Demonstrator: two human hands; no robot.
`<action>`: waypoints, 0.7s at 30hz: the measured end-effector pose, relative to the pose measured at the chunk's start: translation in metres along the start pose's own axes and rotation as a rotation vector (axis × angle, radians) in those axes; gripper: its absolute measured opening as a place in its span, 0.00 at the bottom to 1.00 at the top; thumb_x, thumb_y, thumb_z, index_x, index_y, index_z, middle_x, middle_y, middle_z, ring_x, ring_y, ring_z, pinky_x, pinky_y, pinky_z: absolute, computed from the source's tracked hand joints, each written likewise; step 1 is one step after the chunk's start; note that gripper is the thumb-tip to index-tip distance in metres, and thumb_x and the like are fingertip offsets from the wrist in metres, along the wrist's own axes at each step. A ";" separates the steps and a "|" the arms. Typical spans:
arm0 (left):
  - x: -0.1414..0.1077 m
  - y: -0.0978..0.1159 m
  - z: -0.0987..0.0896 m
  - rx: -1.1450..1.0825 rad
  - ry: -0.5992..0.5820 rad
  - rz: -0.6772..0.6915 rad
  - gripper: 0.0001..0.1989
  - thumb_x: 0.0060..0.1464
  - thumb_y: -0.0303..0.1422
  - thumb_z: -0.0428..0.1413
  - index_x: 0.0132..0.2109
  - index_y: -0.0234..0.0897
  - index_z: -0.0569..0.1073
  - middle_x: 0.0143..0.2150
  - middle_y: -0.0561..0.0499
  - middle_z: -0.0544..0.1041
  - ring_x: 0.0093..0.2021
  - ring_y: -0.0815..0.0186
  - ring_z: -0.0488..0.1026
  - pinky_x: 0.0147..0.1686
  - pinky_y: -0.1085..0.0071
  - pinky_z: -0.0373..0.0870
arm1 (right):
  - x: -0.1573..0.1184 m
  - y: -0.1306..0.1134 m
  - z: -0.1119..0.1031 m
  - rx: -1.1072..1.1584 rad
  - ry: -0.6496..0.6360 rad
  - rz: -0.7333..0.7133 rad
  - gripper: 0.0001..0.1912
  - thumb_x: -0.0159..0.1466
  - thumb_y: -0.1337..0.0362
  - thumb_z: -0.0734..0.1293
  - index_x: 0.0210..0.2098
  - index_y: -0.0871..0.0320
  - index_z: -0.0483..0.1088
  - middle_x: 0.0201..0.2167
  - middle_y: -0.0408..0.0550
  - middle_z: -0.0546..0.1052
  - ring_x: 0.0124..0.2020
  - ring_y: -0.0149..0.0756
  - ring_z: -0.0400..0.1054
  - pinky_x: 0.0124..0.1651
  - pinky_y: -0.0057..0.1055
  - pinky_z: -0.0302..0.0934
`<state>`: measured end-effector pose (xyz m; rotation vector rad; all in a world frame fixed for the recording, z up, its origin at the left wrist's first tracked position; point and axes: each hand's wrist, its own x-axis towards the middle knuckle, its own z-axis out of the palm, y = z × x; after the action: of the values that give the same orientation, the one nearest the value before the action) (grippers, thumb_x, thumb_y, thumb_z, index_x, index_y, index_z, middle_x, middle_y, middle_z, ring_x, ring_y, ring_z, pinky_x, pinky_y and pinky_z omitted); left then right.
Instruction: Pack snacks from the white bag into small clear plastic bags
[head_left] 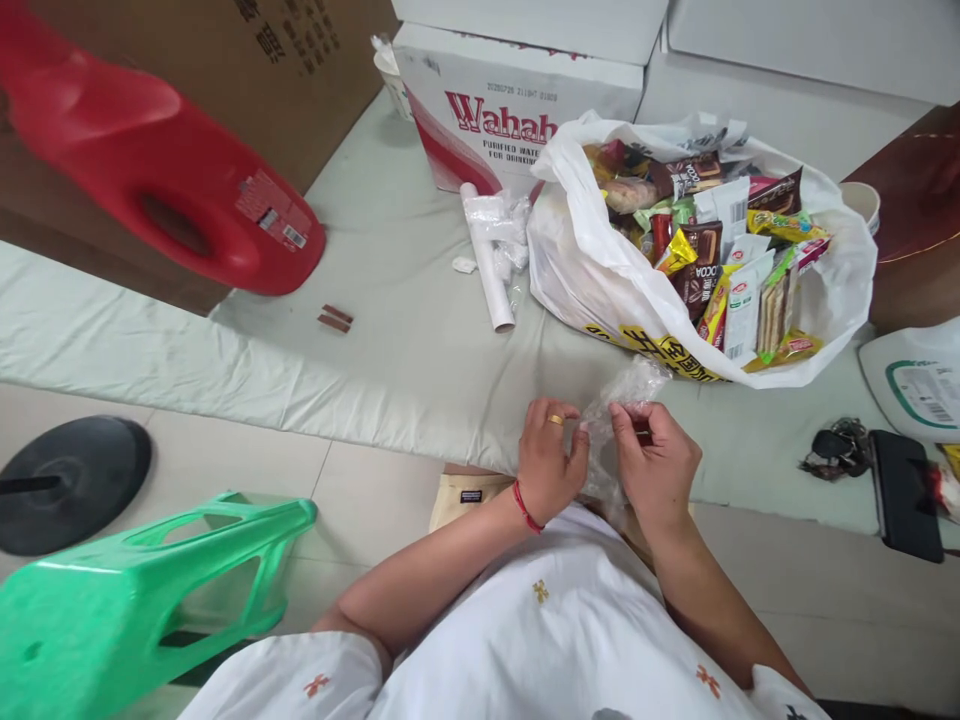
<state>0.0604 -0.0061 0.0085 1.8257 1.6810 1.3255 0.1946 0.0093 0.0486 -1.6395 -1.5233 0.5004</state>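
Tabletop [405, 380]: draped in pale green cloth, cartons along its back, tiled floor [360, 510] in front. Our listing follows.

Item: clear plastic film [630, 390], crumpled, between our two hands at the near edge, just in front of the carrier bag. Our left hand [551, 455], gold ring, red wrist cord: fingers together, thumb and forefinger clamped on the film. Our right hand [660, 460]: thumb and forefinger pinched together on the same film.

Item: white carrier bag [577, 220], open, filled with wrapped snacks [697, 250]. Item: white tube [487, 260], to its left, crumpled clear plastic [511, 228] beside it. Item: white carton [465, 120], marked "PURIFIED WATER", behind. Item: red jug [225, 220], handled, by a brown carton [345, 90]. Item: black phone [904, 500], right, keys [836, 450] beside it. Item: green stool [112, 590], floor level, at our left.
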 end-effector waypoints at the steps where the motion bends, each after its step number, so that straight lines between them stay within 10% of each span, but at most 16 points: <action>1: 0.001 -0.002 -0.001 -0.023 -0.009 -0.030 0.03 0.68 0.28 0.51 0.44 0.40 0.69 0.40 0.46 0.74 0.43 0.60 0.72 0.42 0.64 0.72 | 0.000 0.000 0.001 0.007 -0.008 0.017 0.14 0.69 0.52 0.70 0.35 0.56 0.76 0.30 0.44 0.82 0.27 0.33 0.74 0.36 0.30 0.69; 10: 0.008 -0.008 -0.001 -0.046 0.015 -0.175 0.15 0.69 0.46 0.53 0.47 0.39 0.70 0.41 0.45 0.75 0.40 0.61 0.74 0.39 0.66 0.69 | -0.001 -0.011 0.006 0.202 -0.157 0.231 0.17 0.65 0.47 0.72 0.34 0.55 0.75 0.28 0.41 0.78 0.25 0.32 0.70 0.32 0.30 0.69; 17: 0.019 -0.018 -0.007 -0.444 -0.135 -0.497 0.20 0.71 0.48 0.48 0.34 0.41 0.67 0.24 0.56 0.67 0.26 0.68 0.64 0.31 0.71 0.62 | 0.015 0.004 0.012 0.496 -0.306 0.479 0.23 0.56 0.43 0.78 0.32 0.55 0.71 0.23 0.39 0.71 0.24 0.31 0.64 0.25 0.30 0.66; 21: 0.023 -0.022 -0.001 -0.521 -0.001 -0.675 0.23 0.69 0.53 0.49 0.32 0.42 0.64 0.23 0.57 0.65 0.25 0.68 0.63 0.29 0.70 0.61 | 0.008 -0.001 0.002 0.244 -0.081 0.228 0.17 0.63 0.49 0.74 0.37 0.54 0.71 0.30 0.42 0.73 0.29 0.33 0.67 0.33 0.32 0.67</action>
<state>0.0438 0.0197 0.0019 0.8584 1.5458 1.2743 0.1939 0.0172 0.0499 -1.6222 -1.2804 0.8508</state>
